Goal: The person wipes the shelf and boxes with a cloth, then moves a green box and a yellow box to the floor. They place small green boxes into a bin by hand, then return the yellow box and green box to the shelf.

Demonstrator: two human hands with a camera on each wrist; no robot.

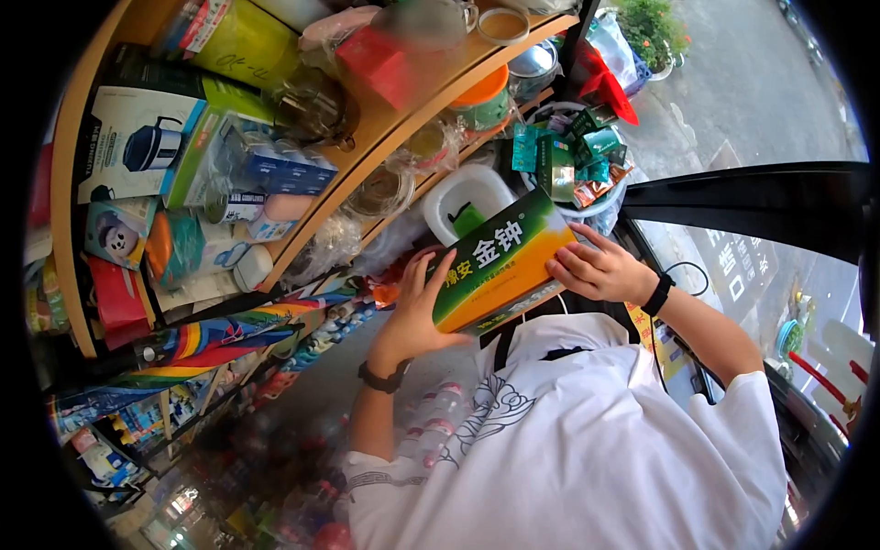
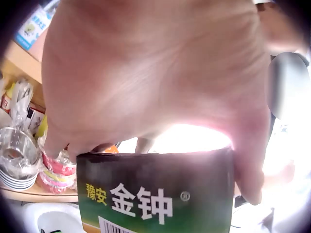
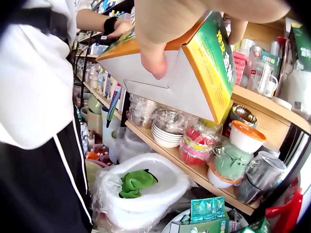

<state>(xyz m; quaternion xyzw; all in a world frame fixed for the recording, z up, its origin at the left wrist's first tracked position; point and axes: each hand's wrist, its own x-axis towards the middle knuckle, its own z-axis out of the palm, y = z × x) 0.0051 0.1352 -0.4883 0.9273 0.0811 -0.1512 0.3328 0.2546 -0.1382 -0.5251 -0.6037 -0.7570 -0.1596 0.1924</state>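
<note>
A green and yellow-orange cardboard box [image 1: 500, 270] with large white Chinese characters is held between both hands in front of the chest. My left hand [image 1: 412, 316] grips its left end, thumb on the near side and fingers on the far side. In the left wrist view, the same box [image 2: 146, 194] fits between thumb and fingers, its barcode partly showing. My right hand [image 1: 610, 270] holds the other end. From the right wrist, the thumb presses the white flap side of the box [image 3: 150, 80] while the fingers reach over the opposite face.
Beneath the box stands a white plastic-wrapped basin [image 3: 170, 179] with a green cloth [image 3: 136, 183] inside. Beside it, a tub holds green packets [image 1: 555, 165]. The wooden shelf [image 3: 272, 110] carries kettles, cups and wrapped bowls [image 3: 167, 136]. A rainbow-striped umbrella [image 1: 220, 335] lies at the left.
</note>
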